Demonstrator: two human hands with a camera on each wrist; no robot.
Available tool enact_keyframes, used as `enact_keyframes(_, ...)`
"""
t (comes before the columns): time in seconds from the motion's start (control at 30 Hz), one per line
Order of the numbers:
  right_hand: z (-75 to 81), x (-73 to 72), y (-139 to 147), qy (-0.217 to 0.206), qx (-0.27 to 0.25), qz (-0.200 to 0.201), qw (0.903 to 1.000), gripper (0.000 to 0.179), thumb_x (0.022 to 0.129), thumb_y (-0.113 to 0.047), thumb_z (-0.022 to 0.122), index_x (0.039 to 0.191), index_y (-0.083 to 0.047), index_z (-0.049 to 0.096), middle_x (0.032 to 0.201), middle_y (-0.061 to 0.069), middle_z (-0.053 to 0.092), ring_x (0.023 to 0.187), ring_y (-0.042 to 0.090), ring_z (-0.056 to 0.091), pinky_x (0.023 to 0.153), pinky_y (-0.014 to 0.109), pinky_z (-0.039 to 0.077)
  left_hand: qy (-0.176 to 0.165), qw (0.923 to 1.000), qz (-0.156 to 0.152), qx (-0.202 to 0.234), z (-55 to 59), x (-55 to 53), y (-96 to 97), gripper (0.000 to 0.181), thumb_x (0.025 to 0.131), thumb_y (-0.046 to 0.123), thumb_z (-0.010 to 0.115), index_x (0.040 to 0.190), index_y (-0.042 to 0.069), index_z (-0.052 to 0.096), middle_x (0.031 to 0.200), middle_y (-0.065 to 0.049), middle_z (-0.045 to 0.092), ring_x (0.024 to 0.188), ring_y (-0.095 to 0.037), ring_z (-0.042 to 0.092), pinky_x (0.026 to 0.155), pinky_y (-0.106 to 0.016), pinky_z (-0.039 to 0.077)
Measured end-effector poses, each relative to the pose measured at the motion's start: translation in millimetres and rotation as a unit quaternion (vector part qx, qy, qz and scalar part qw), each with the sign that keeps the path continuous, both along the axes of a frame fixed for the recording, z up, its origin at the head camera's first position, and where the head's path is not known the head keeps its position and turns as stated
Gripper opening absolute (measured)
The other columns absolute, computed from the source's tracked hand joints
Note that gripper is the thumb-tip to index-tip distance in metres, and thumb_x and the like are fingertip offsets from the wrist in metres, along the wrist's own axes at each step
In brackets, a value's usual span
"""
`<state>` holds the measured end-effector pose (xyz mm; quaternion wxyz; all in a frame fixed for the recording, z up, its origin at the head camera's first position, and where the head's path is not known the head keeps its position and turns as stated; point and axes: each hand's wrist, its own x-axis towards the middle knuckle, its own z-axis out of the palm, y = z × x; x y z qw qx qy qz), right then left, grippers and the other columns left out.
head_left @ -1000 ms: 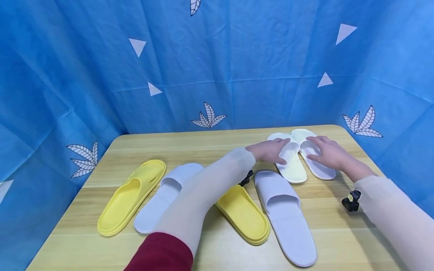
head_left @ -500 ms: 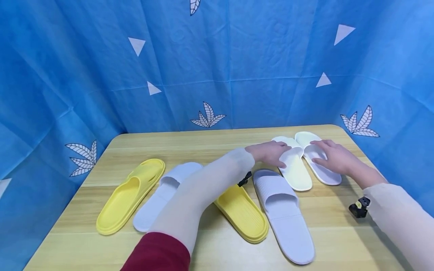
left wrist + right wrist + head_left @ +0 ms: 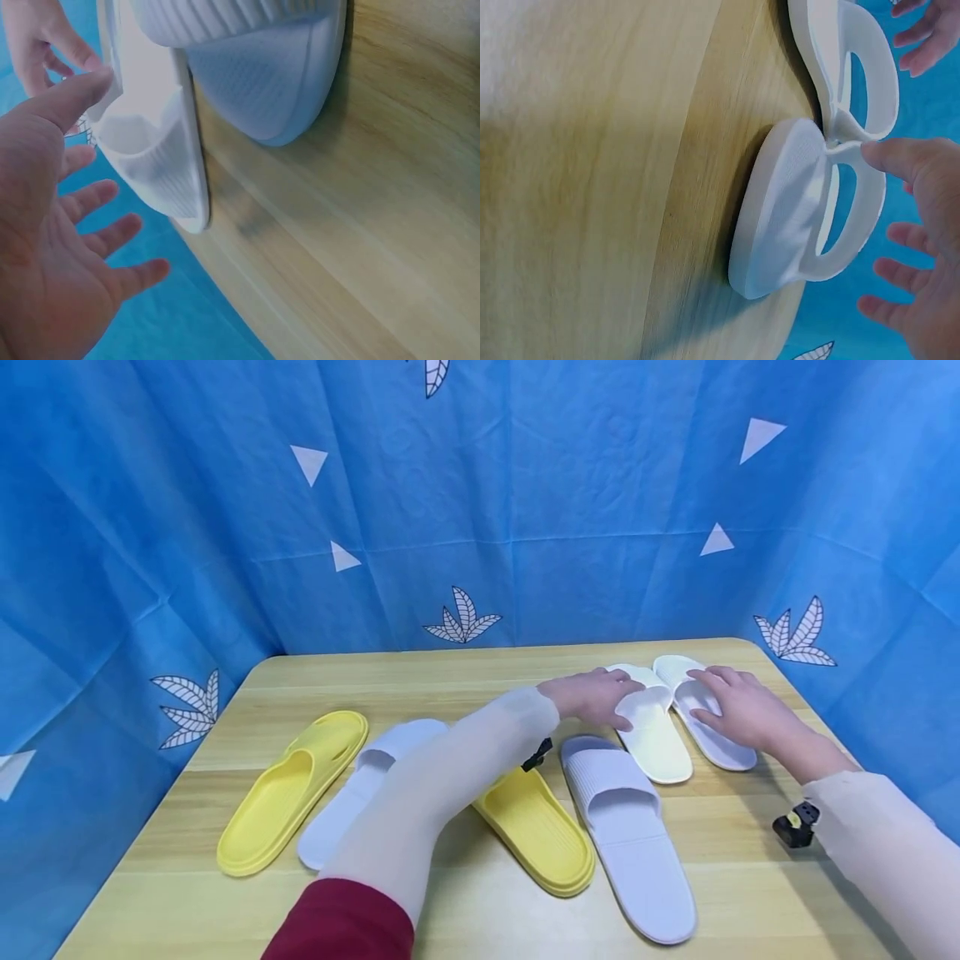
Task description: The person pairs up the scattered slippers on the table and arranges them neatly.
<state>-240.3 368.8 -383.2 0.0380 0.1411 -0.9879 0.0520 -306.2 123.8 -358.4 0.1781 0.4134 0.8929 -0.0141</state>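
Observation:
Two white slippers lie side by side at the back right of the table, their strap sides touching and their heels apart. My left hand [image 3: 588,697], fingers spread, hovers at the outer side of the left white slipper [image 3: 656,745]. Over the outer side of the right white slipper [image 3: 712,733] is my right hand [image 3: 742,708], its fingers loosely bent and apart. The right wrist view shows the right thumb [image 3: 892,156] overlapping the strap, with the other fingers spread. In the left wrist view nothing lies between the thumb and fingers of the left hand [image 3: 52,232].
A lavender slipper [image 3: 645,868] lies in front of the white pair. Left of it a yellow slipper [image 3: 540,835] is partly hidden under the left forearm. Another lavender slipper [image 3: 352,802] and a yellow slipper [image 3: 273,806] lie farther left. Blue curtains [image 3: 480,502] enclose the table.
The white slippers have shifted toward me and slightly right, mostly in the first half second. My right hand moved a little right with them; the left hand stayed nearly in place.

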Motion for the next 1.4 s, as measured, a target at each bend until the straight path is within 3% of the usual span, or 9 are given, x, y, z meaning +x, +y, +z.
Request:
enact_keyframes(0.27,3.6,1.7,-5.2,0.004,-0.008,-0.001,1.0,0.062,0.092,-0.026,0.066,0.143,-0.002,0.041,0.137,0.034,0.04,0.119,0.059,0.039,0.095,0.071,0.035,-0.03,0.9987,-0.012,0.038,14.4,0.2,-13.5,0.071,0.095,0.052,0.058,0.155,0.026,0.029,0.155,0.003,0.03,0.141,-0.018,0.028,0.114,-0.031,0.025)
enact_keyframes(0.5,5.6,6.8,-13.8,0.004,-0.018,0.016,0.9997,0.062,0.092,-0.026,0.067,0.143,-0.003,0.042,0.138,0.033,0.041,0.12,0.058,0.039,0.096,0.071,0.035,-0.019,0.9985,-0.029,0.043,17.8,-0.9,-28.8,0.071,0.095,0.052,0.057,0.155,0.024,0.029,0.156,0.0,0.03,0.141,-0.017,0.029,0.114,-0.03,0.026)
enact_keyframes(0.87,8.7,15.7,-30.0,0.003,-0.027,0.037,0.9989,0.061,0.094,-0.028,0.065,0.144,-0.002,0.041,0.139,0.032,0.04,0.122,0.056,0.038,0.098,0.07,0.032,-0.014,0.994,-0.043,0.1,21.9,-1.7,-63.8,0.072,0.095,0.053,0.056,0.153,0.019,0.033,0.155,-0.004,0.033,0.141,-0.019,0.029,0.115,-0.031,0.024)
enact_keyframes(1.17,10.8,23.0,-42.9,0.025,-0.041,0.056,0.9973,0.061,0.093,-0.029,0.068,0.142,-0.002,0.044,0.138,0.029,0.044,0.123,0.052,0.04,0.1,0.067,0.032,-0.019,0.9907,-0.044,0.127,30.0,4.3,-88.0,0.071,0.096,0.051,0.056,0.153,0.017,0.033,0.155,-0.006,0.033,0.142,-0.023,0.029,0.117,-0.037,0.022)
enact_keyframes(1.4,12.4,30.0,-57.1,0.039,-0.055,0.076,0.9949,0.06,0.092,-0.03,0.07,0.14,-0.002,0.048,0.137,0.029,0.046,0.125,0.051,0.04,0.102,0.065,0.031,-0.019,0.9896,-0.044,0.136,31.6,12.1,-106.8,0.072,0.094,0.053,0.057,0.153,0.02,0.033,0.156,-0.005,0.03,0.143,-0.021,0.026,0.117,-0.034,0.021)
